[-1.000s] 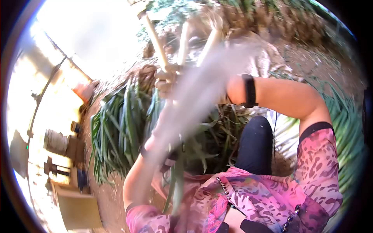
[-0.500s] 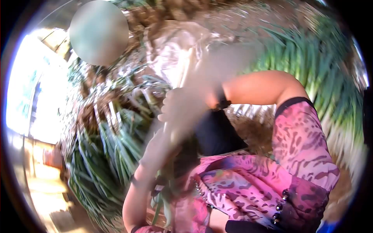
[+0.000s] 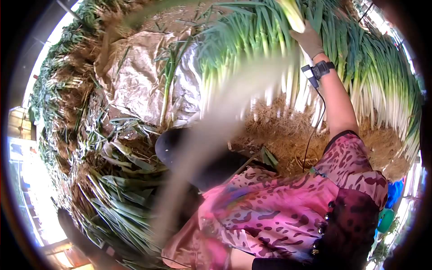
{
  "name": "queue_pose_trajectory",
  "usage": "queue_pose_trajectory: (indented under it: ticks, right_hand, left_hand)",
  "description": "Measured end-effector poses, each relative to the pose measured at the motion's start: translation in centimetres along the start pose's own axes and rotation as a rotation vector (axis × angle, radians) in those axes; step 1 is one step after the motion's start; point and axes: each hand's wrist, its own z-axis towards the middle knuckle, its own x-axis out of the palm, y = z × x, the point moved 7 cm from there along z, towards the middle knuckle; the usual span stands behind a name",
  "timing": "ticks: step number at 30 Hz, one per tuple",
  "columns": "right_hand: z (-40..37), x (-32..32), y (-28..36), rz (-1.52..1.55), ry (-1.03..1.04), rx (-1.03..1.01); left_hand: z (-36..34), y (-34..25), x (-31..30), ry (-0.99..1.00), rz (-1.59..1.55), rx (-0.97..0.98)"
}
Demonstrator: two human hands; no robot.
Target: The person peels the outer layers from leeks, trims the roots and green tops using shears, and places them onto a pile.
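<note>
My right hand (image 3: 310, 42), in a pale glove with a dark device on its wrist, reaches to the upper right. It is closed around a leek (image 3: 291, 14) above a row of leeks (image 3: 265, 45) with green tops and white stems. At the lower left my left hand (image 3: 69, 222) is a dark, blurred shape beside a heap of untrimmed leeks (image 3: 119, 209); its fingers cannot be made out. A pale smear crosses the middle of the view and hides part of the row and my lap.
A crumpled tan sheet (image 3: 135, 74) lies on the soil, with loose leaves on it. More leeks with earthy roots (image 3: 67, 90) are piled along the left. My dark-clad knee (image 3: 173, 144) is in the middle. Blue and green items (image 3: 386, 220) show at the right edge.
My hands were together at the middle around a pale stalk. Now they are apart, the right up over the row, the left down at the lower left. The view has also turned.
</note>
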Motion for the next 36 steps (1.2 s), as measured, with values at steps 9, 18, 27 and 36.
queue_pose_trajectory:
  ticks: [9, 18, 27, 36]
  right_hand:
    - [-7.0, 10.5, -21.9, -0.124, 0.023, 0.526]
    - [-5.4, 12.4, -22.3, -0.419, 0.148, 0.502]
    - [-2.3, 15.4, -23.6, -0.978, 0.683, -0.187]
    - [-15.5, 22.5, 10.0, 0.031, 0.479, -0.4]
  left_hand:
    - [-23.8, -11.2, 33.1, 0.899, -0.293, 0.177]
    - [-31.9, -13.6, 46.0, 1.065, -0.83, -1.021]
    - [-35.9, -15.8, 46.4, 0.842, -1.153, -1.443]
    - [-30.0, -17.0, 44.9, 0.563, -1.521, -1.007]
